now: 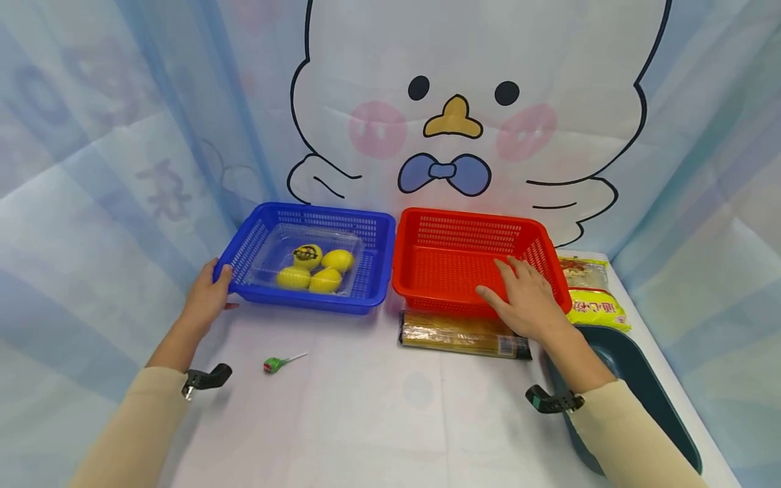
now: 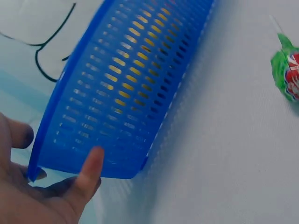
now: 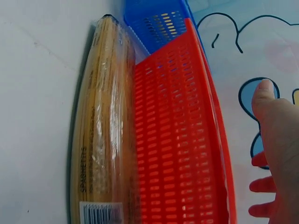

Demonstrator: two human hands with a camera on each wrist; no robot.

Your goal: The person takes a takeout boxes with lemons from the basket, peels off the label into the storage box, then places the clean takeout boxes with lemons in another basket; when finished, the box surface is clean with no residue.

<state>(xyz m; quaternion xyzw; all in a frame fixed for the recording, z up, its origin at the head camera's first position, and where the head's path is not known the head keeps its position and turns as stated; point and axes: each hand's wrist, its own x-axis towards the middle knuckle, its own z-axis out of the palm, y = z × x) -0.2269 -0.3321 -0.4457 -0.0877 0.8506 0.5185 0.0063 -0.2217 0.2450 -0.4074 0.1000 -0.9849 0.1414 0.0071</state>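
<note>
At the left, a blue basket [image 1: 372, 298] contains a clear plastic box [image 1: 354, 244] with several yellow lemons [image 1: 326, 280]. My left hand [image 1: 206, 297] grips the basket's near left corner; in the left wrist view its fingers [image 2: 91, 170] lie on both sides of the rim. A red basket [image 1: 457, 261] stands beside the blue one. Over its right part hovers my right hand [image 1: 527, 298], fingers spread and nothing held. A pack of spaghetti [image 1: 454, 333] lies along the red basket's front wall, its label and barcode visible in the right wrist view.
A green-wrapped lollipop [image 1: 274, 365] lies on the white table [image 1: 366, 427] before the blue basket. To the right are a dark teal tub [image 1: 655, 400], partly under my right forearm, and a yellow-and-red food packet [image 1: 594, 305]. A printed curtain [image 1: 451, 41] hangs behind.
</note>
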